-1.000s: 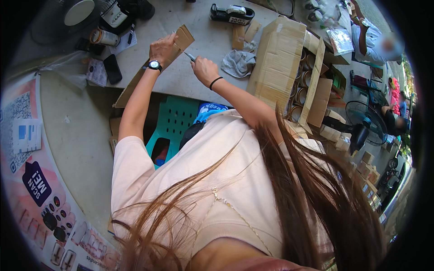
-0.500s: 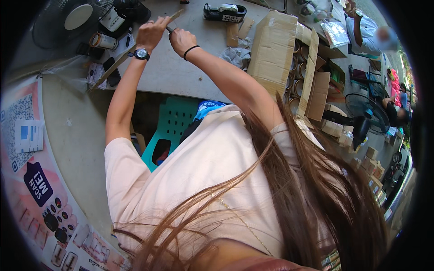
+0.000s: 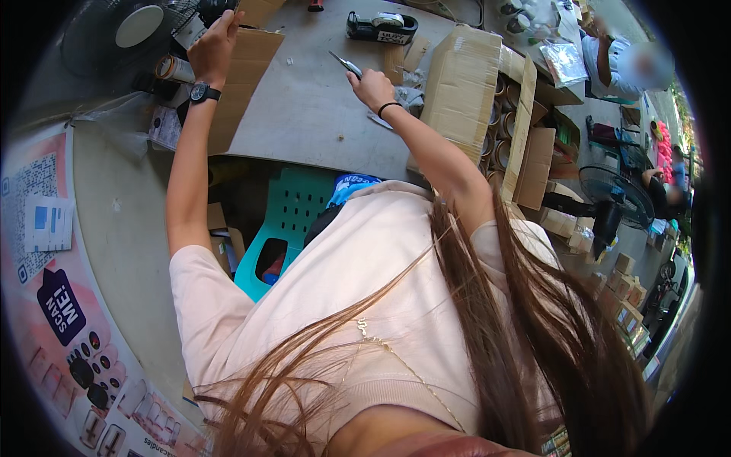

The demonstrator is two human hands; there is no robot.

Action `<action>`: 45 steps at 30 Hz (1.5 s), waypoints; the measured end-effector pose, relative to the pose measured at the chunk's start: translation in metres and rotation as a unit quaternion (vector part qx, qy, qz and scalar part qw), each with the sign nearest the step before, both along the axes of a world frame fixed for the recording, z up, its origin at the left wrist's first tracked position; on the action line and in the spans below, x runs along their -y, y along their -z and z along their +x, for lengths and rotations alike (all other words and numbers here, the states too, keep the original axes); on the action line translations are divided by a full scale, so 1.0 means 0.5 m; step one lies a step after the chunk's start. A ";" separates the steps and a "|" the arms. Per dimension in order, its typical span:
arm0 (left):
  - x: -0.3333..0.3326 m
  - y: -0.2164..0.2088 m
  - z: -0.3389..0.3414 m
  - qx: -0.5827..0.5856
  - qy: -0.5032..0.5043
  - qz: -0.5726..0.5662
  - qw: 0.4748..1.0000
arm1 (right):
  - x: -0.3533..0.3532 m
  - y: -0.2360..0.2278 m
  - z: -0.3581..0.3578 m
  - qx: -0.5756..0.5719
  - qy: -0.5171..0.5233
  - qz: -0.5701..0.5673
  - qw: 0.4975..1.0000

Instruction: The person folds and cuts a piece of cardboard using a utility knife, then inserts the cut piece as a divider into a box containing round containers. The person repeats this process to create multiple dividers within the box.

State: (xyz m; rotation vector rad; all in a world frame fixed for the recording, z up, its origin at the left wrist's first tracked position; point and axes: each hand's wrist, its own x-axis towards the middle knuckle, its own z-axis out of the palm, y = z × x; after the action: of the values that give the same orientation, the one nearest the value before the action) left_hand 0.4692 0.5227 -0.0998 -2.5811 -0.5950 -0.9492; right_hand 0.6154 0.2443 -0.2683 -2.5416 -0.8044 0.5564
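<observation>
My left hand (image 3: 213, 52) is at the upper left, its fingers closed on the upper edge of a flat brown cardboard piece (image 3: 245, 80). That cardboard lies over the table's left part, next to my wrist with its black watch. Away to the right, my right hand (image 3: 375, 90) is closed around what look like scissors (image 3: 347, 64), their pointed metal end aimed up and left over the bare grey tabletop (image 3: 304, 114). The handles are hidden in my fingers. The scissors and the cardboard are apart.
A black tape dispenser (image 3: 381, 27) sits at the table's far side. To the right stands an open carton (image 3: 457, 91) holding several round tins. A fan (image 3: 126, 34) and a lidded jar (image 3: 175, 68) are at the left. A green chair (image 3: 285, 206) is below the table.
My right hand has moved right, taking the scissors away from the cardboard. My left hand has moved left and up, and the cardboard has turned from edge-on to lying broad side up.
</observation>
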 end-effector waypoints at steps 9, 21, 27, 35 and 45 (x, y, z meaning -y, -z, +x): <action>0.002 0.164 0.012 0.063 -0.050 -0.262 0.962 | 0.052 0.145 0.005 -0.355 0.118 0.198 0.906; 0.046 0.244 0.066 0.085 -0.064 -0.469 0.877 | 0.078 0.169 -0.002 -0.165 0.016 -0.091 0.982; 0.047 0.257 0.141 0.244 0.017 -0.535 0.809 | 0.097 -0.131 -0.005 -0.409 -0.036 0.250 0.877; 0.427 0.041 0.368 0.237 0.357 -0.752 0.501 | 0.483 -0.185 0.215 -0.569 -0.024 0.588 0.574; 0.799 0.156 0.431 -0.279 0.509 -0.148 0.801 | 0.638 -0.178 0.202 -0.285 0.409 0.461 0.734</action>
State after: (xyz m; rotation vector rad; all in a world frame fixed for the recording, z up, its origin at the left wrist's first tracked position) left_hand 0.6848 0.1231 -0.1777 -3.2163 0.9831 -0.2263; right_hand 0.7162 -0.0747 -0.1794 -1.3965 0.2825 0.4147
